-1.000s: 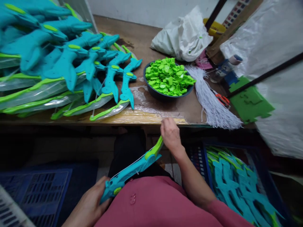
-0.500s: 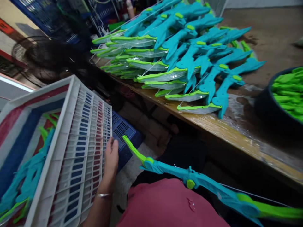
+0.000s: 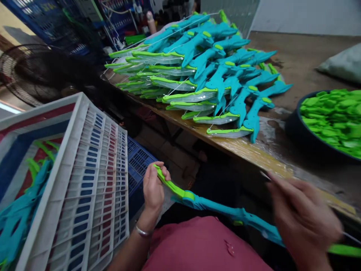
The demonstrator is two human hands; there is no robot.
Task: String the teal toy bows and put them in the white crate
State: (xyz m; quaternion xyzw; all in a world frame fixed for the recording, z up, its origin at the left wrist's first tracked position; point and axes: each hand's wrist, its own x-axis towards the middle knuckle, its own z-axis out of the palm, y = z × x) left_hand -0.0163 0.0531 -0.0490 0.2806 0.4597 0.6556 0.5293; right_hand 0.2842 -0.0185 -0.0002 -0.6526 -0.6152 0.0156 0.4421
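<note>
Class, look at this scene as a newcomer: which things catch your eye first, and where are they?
A heap of teal-and-green toy bows covers the workbench ahead. The left hand grips the green tip of one toy bow across the lap. A dark bowl of green pieces sits at right.

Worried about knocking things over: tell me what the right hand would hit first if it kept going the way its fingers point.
Probably the wooden table edge: the blurred right hand points up-left toward it. Depth is unclear.

A worn wooden surface (image 3: 299, 60) is seen running beneath a pale wall (image 3: 310, 17), while a black fan grille (image 3: 31, 75) and blue crates (image 3: 42, 15) are set in dim light at the left.
</note>
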